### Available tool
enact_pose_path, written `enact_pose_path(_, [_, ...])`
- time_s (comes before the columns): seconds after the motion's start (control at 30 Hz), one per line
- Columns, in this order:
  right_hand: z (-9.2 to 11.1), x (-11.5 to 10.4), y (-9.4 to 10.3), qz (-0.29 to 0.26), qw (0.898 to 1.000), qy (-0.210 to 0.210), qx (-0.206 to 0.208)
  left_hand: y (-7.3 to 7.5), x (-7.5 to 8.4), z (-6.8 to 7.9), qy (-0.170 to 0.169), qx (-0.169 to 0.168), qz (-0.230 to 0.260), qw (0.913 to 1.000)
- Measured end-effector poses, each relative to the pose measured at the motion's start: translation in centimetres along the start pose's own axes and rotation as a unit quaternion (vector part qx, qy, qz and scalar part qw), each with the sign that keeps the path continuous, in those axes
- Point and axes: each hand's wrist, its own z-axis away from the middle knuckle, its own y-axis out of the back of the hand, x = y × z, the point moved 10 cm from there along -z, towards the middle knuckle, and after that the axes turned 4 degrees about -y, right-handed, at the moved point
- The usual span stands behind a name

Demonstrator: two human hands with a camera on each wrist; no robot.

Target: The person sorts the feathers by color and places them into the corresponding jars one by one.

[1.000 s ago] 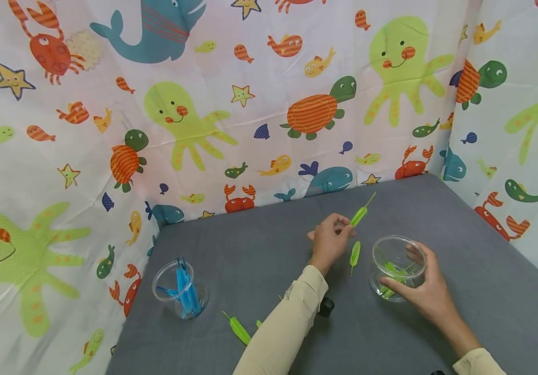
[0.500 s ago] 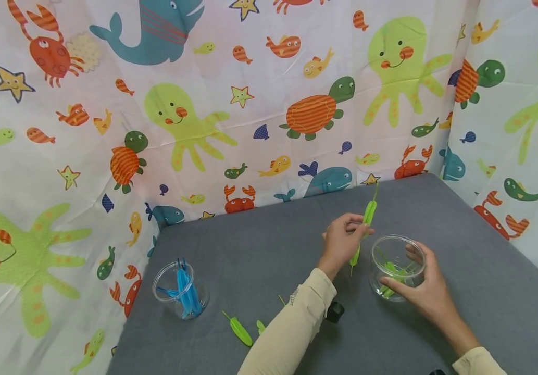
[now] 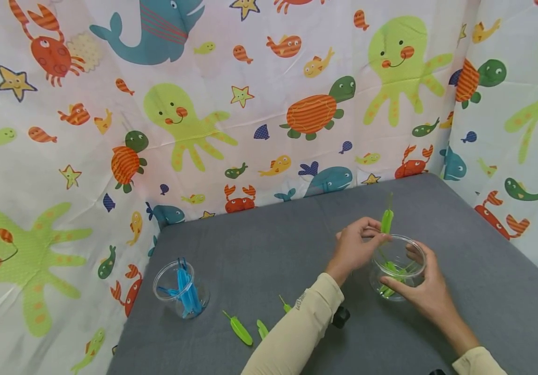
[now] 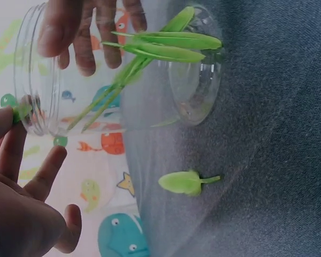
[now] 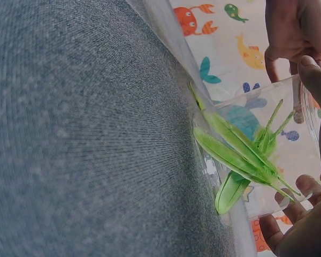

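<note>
Left hand (image 3: 355,245) pinching a green feather (image 3: 386,220) just over the clear jar (image 3: 396,266) — right hand (image 3: 425,291) wrapped round that jar. Dropping-in step, probably — next, fingers opening above the rim.

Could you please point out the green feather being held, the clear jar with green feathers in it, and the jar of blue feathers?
green feather (image 3: 387,221), head view, middle of its vane.
clear jar (image 3: 375,278), head view, left wall.
jar of blue feathers (image 3: 203,301), head view, lower right wall.

Green feathers (image 3: 392,271) in clear jar (image 3: 397,245); blue feathers (image 3: 185,286) in clear cup (image 3: 165,284); grey table (image 3: 259,245); sea-creature print curtain (image 3: 203,104).
</note>
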Motion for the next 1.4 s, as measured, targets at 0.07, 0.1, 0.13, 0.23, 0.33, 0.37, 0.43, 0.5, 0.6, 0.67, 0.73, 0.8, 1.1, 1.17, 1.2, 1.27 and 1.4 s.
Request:
enact_pose_path(0.07, [0.0,0.0,0.0,-0.001,1.000,0.001,-0.002,-0.4,0.2,0.1,-0.006,-0.010,-0.015,0.9998])
enact_pose_path(0.1, [0.0,0.0,-0.1,-0.001,1.000,0.001,-0.004,-0.5,0.2,0.1,-0.009,-0.015,-0.022,0.9996])
enact_pose_path(0.13, [0.0,-0.1,-0.1,-0.002,1.000,0.002,-0.005,-0.7,0.3,0.2,-0.012,-0.020,-0.028,0.9994])
enact_pose_path(0.23, [0.1,-0.1,-0.1,-0.003,1.000,0.003,-0.007,-1.0,0.4,0.2,-0.016,-0.029,-0.037,0.9988])
enact_pose_path(0.33, [0.1,-0.1,-0.1,-0.004,1.000,0.004,-0.006,-1.1,0.5,0.2,-0.019,-0.031,-0.045,0.9983])
enact_pose_path(0.37, [0.1,-0.1,-0.1,-0.004,1.000,0.004,-0.006,-1.1,0.5,0.2,-0.020,-0.031,-0.046,0.9983])
enact_pose_path(0.43, [0.0,-0.2,0.0,-0.003,1.000,0.005,-0.005,-1.1,0.7,0.2,-0.021,-0.032,-0.049,0.9981])
enact_pose_path(0.5, [0.0,-0.2,0.0,-0.004,1.000,0.007,-0.005,-1.1,0.7,0.2,-0.023,-0.034,-0.047,0.9980])
enact_pose_path(0.6, [0.1,-0.2,-0.1,-0.003,1.000,0.006,-0.005,-1.2,0.8,0.2,-0.027,-0.036,-0.039,0.9982])
enact_pose_path(0.67, [0.1,-0.2,0.0,0.001,1.000,0.004,-0.004,-1.2,0.8,0.2,-0.032,-0.036,-0.030,0.9984])
enact_pose_path(0.73, [0.1,-0.2,0.0,0.005,1.000,-0.001,-0.003,-1.1,0.7,0.2,-0.033,-0.031,-0.024,0.9987])
enact_pose_path(0.8, [0.1,-0.1,0.1,0.010,1.000,-0.006,-0.003,-1.0,0.6,0.2,-0.034,-0.024,-0.016,0.9990])
enact_pose_path(1.1, [0.1,0.0,0.2,0.012,1.000,-0.007,0.003,0.7,0.4,-0.2,-0.077,0.022,0.012,0.9967])
enact_pose_path(1.17, [0.1,0.0,0.3,0.012,1.000,-0.008,0.005,1.0,0.2,-0.2,-0.082,0.030,0.012,0.9961])
enact_pose_path(1.2, [0.1,0.0,0.3,0.012,1.000,-0.009,0.005,1.1,0.1,-0.3,-0.082,0.035,0.009,0.9959])
enact_pose_path(1.27, [0.1,-0.1,0.3,0.013,1.000,-0.011,0.004,1.5,-0.3,-0.4,-0.079,0.042,0.008,0.9959])
enact_pose_path(1.4, [0.1,-0.1,0.2,0.015,1.000,-0.013,0.002,2.2,-1.3,-0.6,-0.071,0.050,0.001,0.9962])
